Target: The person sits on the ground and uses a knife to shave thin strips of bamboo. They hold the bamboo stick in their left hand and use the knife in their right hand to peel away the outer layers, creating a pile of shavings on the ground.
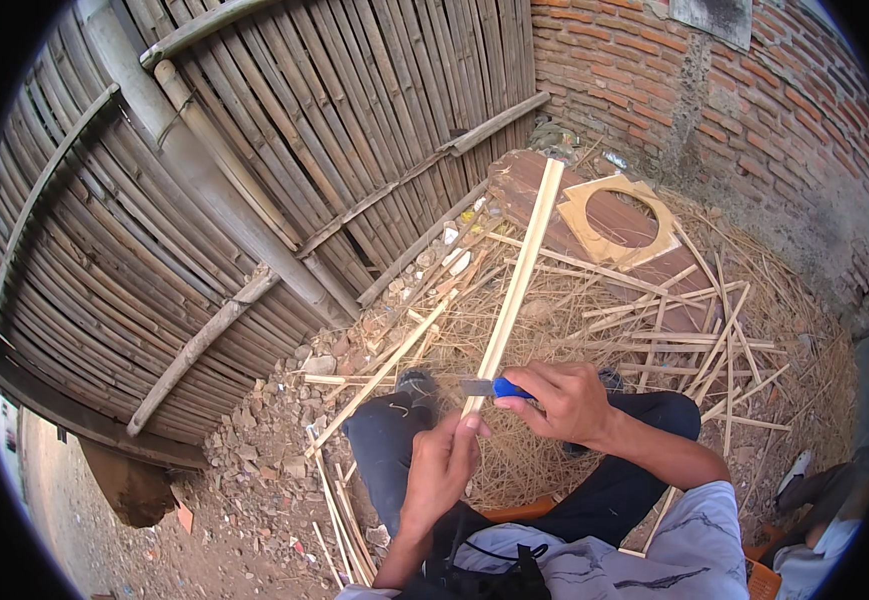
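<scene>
Left fingers (469, 427) around wooden strip (522, 290), knife (500, 387) just beyond

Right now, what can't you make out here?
All in the head view:
Lower end of the long pale strip: covered by the left hand.
Rest of the blue knife handle: hidden inside the right hand.
Second person's upper body: cut off by the picture's edge.

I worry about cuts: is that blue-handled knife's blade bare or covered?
Bare: its grey blade sticks out uncovered from the blue handle in the right hand.
</scene>
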Demonstrator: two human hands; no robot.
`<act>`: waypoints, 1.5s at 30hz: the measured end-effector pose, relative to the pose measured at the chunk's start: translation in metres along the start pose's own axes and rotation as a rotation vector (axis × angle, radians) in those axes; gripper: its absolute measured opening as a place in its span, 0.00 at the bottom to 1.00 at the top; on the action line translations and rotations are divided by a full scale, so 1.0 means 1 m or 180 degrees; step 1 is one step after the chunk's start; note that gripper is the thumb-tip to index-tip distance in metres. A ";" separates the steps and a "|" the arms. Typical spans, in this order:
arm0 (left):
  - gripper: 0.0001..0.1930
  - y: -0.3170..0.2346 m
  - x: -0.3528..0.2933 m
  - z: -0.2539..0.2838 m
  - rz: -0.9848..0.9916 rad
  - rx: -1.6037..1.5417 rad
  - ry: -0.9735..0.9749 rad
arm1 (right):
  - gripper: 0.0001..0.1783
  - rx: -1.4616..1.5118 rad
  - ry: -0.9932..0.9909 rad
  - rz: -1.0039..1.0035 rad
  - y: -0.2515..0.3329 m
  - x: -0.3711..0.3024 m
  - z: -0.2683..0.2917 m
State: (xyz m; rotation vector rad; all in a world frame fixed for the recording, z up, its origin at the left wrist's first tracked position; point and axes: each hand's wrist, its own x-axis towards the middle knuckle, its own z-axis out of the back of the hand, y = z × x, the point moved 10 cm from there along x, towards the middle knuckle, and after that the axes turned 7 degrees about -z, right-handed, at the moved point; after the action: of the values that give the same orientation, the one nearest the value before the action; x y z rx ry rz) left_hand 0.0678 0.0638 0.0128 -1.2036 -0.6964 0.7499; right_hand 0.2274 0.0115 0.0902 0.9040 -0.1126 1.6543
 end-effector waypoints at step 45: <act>0.23 0.065 -0.047 0.059 0.0811 -0.0442 0.0199 | 0.25 -0.0489 -0.0567 -0.2233 -0.190 0.019 0.091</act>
State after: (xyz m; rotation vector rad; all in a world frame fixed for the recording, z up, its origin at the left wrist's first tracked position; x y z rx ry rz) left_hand -0.0160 0.0697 -0.0407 -1.4548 -0.5562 0.8816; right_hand 0.4375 0.0374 0.0921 0.8444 -0.0352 0.9030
